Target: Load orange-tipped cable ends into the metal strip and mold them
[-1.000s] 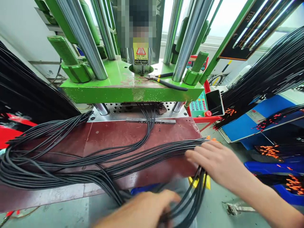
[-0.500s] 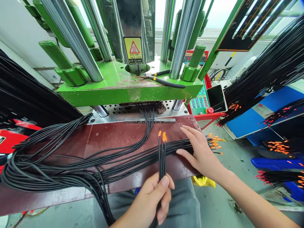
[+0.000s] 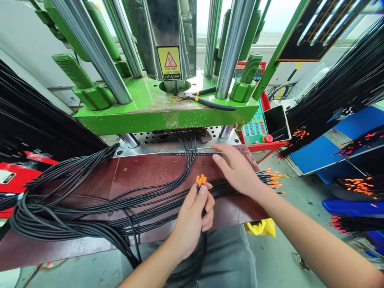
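Observation:
My left hand (image 3: pixel 195 218) is closed round a small bunch of black cables, gripping them just below their orange tips (image 3: pixel 201 180); the cables hang down beneath it. My right hand (image 3: pixel 237 170), fingers stretched out, is over the brown table (image 3: pixel 144 170), its fingertips by the right end of a slotted metal strip (image 3: pixel 171 152). Whether the fingertips touch the strip I cannot tell. Beneath my right wrist passes a long bundle of black cables (image 3: pixel 162 210), with orange ends (image 3: pixel 273 178) past the table's right edge. More cables (image 3: pixel 189 154) run over the strip into the press.
Ahead stands a green press (image 3: pixel 165 120) with a heat warning sign (image 3: pixel 170 63); pliers (image 3: pixel 210 102) lie on its plate. Right of it are a control panel (image 3: pixel 253 126) and a red stop button (image 3: pixel 268 138). Large cable bundles (image 3: pixel 339 88) flank both sides.
My left hand has slid up close to the orange tips, and the bunch sits lower. My right hand has moved left and forward, from above the cable bundle to the strip's right end.

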### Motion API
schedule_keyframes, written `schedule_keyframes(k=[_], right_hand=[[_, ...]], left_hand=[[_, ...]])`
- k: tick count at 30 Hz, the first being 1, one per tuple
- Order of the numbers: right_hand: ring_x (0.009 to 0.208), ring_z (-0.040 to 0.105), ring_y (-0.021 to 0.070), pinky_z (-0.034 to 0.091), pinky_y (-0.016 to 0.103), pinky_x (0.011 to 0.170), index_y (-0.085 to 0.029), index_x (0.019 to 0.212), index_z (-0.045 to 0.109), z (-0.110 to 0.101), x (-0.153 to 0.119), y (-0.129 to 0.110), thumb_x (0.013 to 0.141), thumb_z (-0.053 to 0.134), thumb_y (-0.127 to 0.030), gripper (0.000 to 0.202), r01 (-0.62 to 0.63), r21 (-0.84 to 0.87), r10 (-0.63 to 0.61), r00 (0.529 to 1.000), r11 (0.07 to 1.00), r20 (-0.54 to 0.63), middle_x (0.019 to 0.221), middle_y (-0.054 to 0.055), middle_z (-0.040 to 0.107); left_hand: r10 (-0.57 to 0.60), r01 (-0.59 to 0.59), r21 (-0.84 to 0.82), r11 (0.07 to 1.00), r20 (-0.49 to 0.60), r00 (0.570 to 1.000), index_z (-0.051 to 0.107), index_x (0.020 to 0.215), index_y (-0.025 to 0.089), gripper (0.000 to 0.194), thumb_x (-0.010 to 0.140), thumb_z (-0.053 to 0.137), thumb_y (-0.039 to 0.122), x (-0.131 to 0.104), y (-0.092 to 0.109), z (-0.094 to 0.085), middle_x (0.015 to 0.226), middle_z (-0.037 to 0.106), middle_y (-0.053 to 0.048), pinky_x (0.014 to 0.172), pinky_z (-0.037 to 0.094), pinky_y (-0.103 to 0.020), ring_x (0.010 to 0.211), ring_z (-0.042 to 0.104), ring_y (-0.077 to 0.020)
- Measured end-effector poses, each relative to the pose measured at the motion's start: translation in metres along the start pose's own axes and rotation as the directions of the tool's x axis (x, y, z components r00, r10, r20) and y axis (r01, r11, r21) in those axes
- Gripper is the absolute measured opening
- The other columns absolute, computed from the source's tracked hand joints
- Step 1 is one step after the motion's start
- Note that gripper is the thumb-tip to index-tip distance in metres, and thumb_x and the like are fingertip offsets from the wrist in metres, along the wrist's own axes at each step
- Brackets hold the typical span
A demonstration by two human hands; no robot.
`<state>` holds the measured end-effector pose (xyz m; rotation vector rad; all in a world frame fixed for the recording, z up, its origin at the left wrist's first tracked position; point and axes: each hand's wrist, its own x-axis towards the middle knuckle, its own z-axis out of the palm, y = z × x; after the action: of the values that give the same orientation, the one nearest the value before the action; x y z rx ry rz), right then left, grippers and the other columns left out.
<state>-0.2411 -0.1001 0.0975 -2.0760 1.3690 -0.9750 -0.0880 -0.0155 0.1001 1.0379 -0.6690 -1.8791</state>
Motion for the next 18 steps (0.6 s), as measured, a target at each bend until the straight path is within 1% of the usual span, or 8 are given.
schedule_keyframes(k=[1,3,5,7,11,14,16,18], right_hand=[[0.121,0.053,0.026,0.038,0.045,0.107,-0.016,0.13,0.057,0.001,0.01,0.011,0.096,0.051,-0.029,0.036,0.02,-0.156,-0.023,1.0,0.988,-0.018,0.129,0.013,0.059],[0.118,0.053,0.0275,0.038,0.045,0.105,-0.013,0.125,0.06,0.003,0.026,0.028,0.094,0.056,-0.028,0.035,0.06,-0.335,-0.043,0.997,0.94,0.058,0.125,0.015,0.059],[0.111,0.055,0.0258,0.04,0.042,0.101,-0.013,0.113,0.065,0.002,0.035,0.035,0.093,0.058,-0.029,0.026,0.092,-0.366,-0.042,0.989,0.926,0.142,0.115,0.013,0.063],[0.104,0.057,0.0241,0.043,0.038,0.095,-0.013,0.105,0.065,-0.004,0.038,0.034,0.094,0.056,-0.029,0.021,0.092,-0.373,-0.028,0.984,0.923,0.174,0.107,0.011,0.065],[0.073,0.058,0.0198,0.042,0.031,0.067,-0.016,0.098,0.06,-0.037,0.031,0.022,0.094,0.054,-0.031,0.016,0.027,-0.424,0.091,0.963,0.905,0.255,0.083,0.006,0.066],[0.06,0.053,0.0161,0.035,0.027,0.055,-0.02,0.088,0.056,-0.066,0.02,0.018,0.089,0.06,-0.039,0.019,-0.089,-0.401,0.261,0.879,0.912,0.398,0.073,0.001,0.062],[0.059,0.053,0.0151,0.035,0.026,0.052,-0.02,0.085,0.055,-0.079,0.011,0.017,0.086,0.062,-0.047,0.027,-0.221,-0.291,0.346,0.787,0.931,0.511,0.072,0.001,0.061],[0.055,0.051,0.0137,0.035,0.026,0.05,-0.019,0.086,0.057,-0.084,-0.002,0.016,0.088,0.056,-0.057,0.038,-0.365,-0.146,0.376,0.712,0.92,0.593,0.067,0.0,0.058]], left_hand=[[0.011,-0.011,0.011,1.0,-0.003,1.0,0.05,0.1,0.02,0.035,0.088,0.06,0.051,0.002,0.0,-0.001,0.067,0.042,0.008,0.038,0.022,-0.013,0.042,0.029,-0.0012],[0.033,-0.032,0.055,0.998,-0.006,0.999,0.049,0.095,0.019,0.033,0.088,0.06,0.05,0.004,-0.001,-0.003,0.07,0.045,0.007,0.037,0.025,-0.013,0.044,0.031,-0.0019],[0.056,-0.055,0.112,0.992,-0.002,0.998,0.049,0.094,0.019,0.031,0.088,0.061,0.047,0.005,-0.004,-0.004,0.069,0.046,0.006,0.037,0.03,-0.014,0.046,0.035,-0.0038],[0.069,-0.069,0.157,0.985,0.009,0.998,0.051,0.097,0.019,0.028,0.088,0.063,0.042,0.005,-0.006,-0.004,0.064,0.047,0.007,0.038,0.035,-0.014,0.046,0.036,-0.005],[0.061,-0.054,0.208,0.977,-0.027,0.998,0.05,0.094,0.019,0.031,0.083,0.069,0.041,0.005,-0.007,-0.003,0.058,0.045,0.009,0.036,0.031,-0.015,0.04,0.034,-0.0036],[0.03,-0.014,0.195,0.981,-0.079,0.996,0.046,0.087,0.02,0.039,0.075,0.075,0.043,0.004,-0.005,0.0,0.059,0.041,0.011,0.033,0.024,-0.014,0.036,0.028,-0.0008],[0.023,-0.008,0.207,0.978,-0.074,0.997,0.046,0.088,0.02,0.041,0.073,0.077,0.042,0.004,-0.004,0.002,0.06,0.041,0.011,0.034,0.022,-0.014,0.036,0.029,-0.0002],[0.039,-0.028,0.237,0.971,-0.045,0.998,0.047,0.092,0.02,0.039,0.076,0.075,0.042,0.003,-0.005,0.002,0.064,0.044,0.01,0.036,0.024,-0.015,0.039,0.034,-0.0017]])
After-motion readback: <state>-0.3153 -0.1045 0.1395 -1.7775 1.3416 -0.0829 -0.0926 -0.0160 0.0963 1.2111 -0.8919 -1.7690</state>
